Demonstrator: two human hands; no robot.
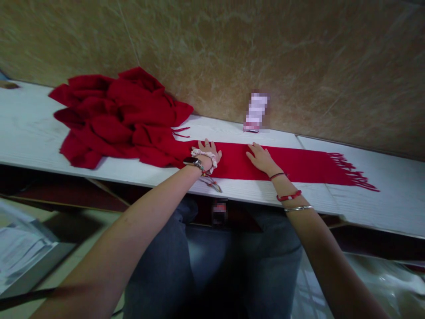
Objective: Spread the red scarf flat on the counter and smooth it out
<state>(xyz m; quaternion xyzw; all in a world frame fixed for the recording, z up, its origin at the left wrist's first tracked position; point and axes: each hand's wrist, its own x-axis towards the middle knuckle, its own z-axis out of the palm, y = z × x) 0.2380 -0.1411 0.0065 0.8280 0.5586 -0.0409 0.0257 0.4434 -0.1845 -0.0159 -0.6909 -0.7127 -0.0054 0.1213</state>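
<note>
A red fringed scarf lies along the white bench top, its right part flat and its fringe spread at the right end. To the left it runs into a crumpled heap of red cloth; whether that heap is all one piece I cannot tell. My left hand rests palm down on the flat part beside the heap, fingers spread. Farther right, my right hand lies on the same cloth with its fingers stretched toward the far edge. Neither hand grips anything.
Against the marbled wall behind the white bench top leans a phone, its screen blurred. At lower left stands a box holding papers. Clear plastic wrapping shows at lower right. My legs are below the front edge.
</note>
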